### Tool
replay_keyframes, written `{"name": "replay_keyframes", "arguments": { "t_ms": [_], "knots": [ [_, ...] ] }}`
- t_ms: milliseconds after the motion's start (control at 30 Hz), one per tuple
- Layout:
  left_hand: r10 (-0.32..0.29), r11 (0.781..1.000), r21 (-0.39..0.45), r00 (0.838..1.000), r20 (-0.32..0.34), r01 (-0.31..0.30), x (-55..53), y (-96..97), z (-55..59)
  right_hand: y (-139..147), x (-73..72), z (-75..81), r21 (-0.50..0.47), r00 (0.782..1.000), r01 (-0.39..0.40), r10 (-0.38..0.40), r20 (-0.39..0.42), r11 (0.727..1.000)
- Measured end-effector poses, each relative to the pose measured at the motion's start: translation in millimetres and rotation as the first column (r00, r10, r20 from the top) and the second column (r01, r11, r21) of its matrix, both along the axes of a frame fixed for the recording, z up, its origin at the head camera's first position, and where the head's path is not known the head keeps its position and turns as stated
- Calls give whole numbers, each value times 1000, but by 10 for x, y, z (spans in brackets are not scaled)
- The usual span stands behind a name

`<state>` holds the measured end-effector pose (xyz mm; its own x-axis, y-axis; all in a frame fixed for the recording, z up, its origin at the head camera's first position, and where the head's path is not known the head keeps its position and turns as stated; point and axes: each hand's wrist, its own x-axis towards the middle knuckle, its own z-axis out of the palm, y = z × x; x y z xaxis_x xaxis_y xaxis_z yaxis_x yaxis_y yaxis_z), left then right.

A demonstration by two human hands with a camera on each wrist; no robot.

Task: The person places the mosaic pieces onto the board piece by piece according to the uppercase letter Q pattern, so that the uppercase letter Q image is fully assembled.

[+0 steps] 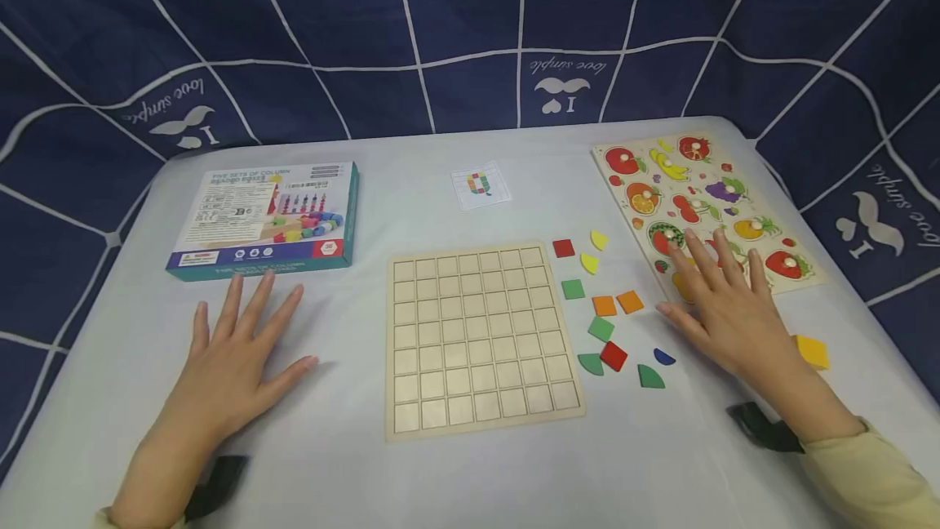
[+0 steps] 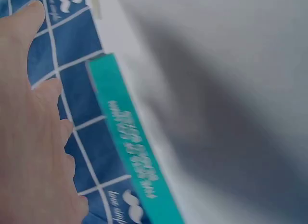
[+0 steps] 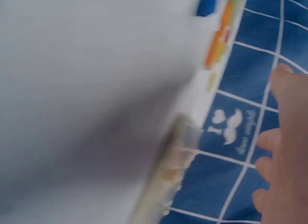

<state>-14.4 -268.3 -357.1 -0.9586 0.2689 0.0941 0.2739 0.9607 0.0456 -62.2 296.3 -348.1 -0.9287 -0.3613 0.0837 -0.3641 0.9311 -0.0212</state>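
Observation:
My left hand (image 1: pixel 228 366) has its fingers spread and holds nothing, close in front of the boxed bead set (image 1: pixel 264 223); in the left wrist view the teal side of that box (image 2: pixel 130 137) shows past the hand. On the other side my right hand (image 1: pixel 727 308), fingers also spread, overlaps the near edge of the wooden fruit puzzle board (image 1: pixel 708 211) in the head view. Between the hands lies a square wooden grid board (image 1: pixel 481 341) with bare cells. Several small coloured pieces, among them a red square (image 1: pixel 614 356) and a blue half-round (image 1: pixel 664 357), lie scattered to its right.
A small pattern card (image 1: pixel 481 185) with a coloured ring-shaped figure lies behind the grid board. Beside the right wrist is a yellow block (image 1: pixel 811 352). Navy cloth with white lines (image 1: pixel 470 23) stands behind the white table (image 1: pixel 316 464).

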Motion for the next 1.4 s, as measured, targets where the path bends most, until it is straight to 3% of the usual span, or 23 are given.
{"name": "replay_keyframes", "arguments": {
  "t_ms": [167,267,333,400,500,567,700,800,900,1033,1233,1400],
  "knots": [
    [-69,995,72,998,-4,69,-43,148,218,-134,-9,196,-116,1000,2,0,18,993],
    [-143,966,217,990,-4,140,-48,283,347,-241,-2,302,-253,999,14,-6,33,967],
    [-206,920,340,979,-5,196,-50,367,403,-307,4,340,-354,999,15,1,46,935],
    [-262,852,474,965,18,223,-52,438,435,-365,9,348,-461,999,14,11,53,887],
    [-302,758,625,949,86,185,-60,526,419,-444,4,309,-592,998,17,25,63,805],
    [-313,710,691,940,133,139,-67,564,368,-485,-9,255,-665,997,30,29,77,746],
    [-344,641,760,925,162,105,-101,595,205,-532,-47,126,-767,983,107,51,179,633],
    [-364,611,785,917,163,103,-133,592,77,-542,-72,35,-797,963,173,69,259,579],
    [-370,604,793,909,192,78,-164,583,-35,-547,-83,-38,-801,952,216,63,300,558],
    [-361,617,786,894,267,14,-186,564,-140,-548,-86,-114,-799,944,250,48,327,547],
    [-378,668,744,867,326,12,-189,537,-244,-521,-80,-207,-776,925,296,36,378,557],
    [-379,718,694,862,335,45,-181,549,-293,-509,-68,-272,-772,913,316,43,405,551]
  ]
}}
